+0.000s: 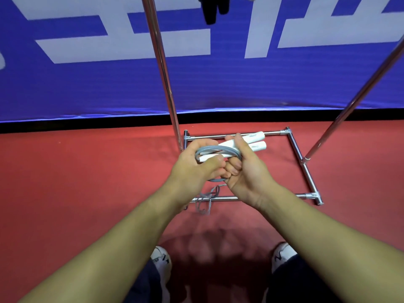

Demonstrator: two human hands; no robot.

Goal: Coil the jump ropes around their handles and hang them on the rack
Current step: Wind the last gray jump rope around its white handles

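Two white jump-rope handles [254,142] lie side by side in my right hand [244,169], whose fingers curl round them. A grey rope [215,148] loops over the handles' left ends. My left hand [196,167] pinches that loop between thumb and fingers. The loose rest of the rope [205,201] dangles below my hands to the floor. The chrome rack [300,159] stands right behind my hands, its upright poles rising out of view.
The rack's rectangular base lies on the red floor [87,182]. A blue banner [109,84] with white lettering closes the far side. A black object [213,8] hangs at the top of the frame. My white shoes [161,263] are below.
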